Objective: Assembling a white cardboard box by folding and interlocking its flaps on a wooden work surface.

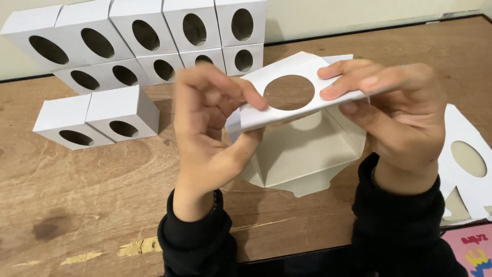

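Far left: stacked white boxes (pixel 148 41) against the wall (pixel 359 13), with two more boxes (pixel 97 118) in front, block that corner. Right edge: flat cardboard sheets (pixel 469 159) take up the tabletop. Near left: bare wooden table (pixel 77 205), open passage

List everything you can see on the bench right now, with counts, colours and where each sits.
Folded boxes: at least eleven, white with an oval hole each, stacked in rows at the back left; two stand apart in front.
Box blank: one, white outside and grey inside, round hole, half folded, held above the table centre.
Flat blanks: a few, white, holed, at the right edge.
Pink card: one, bottom right corner.
Table: one, brown wood, scuffed.
Wall: cream, behind.
Left hand: pinches the blank's left edge.
Right hand: grips its right edge.
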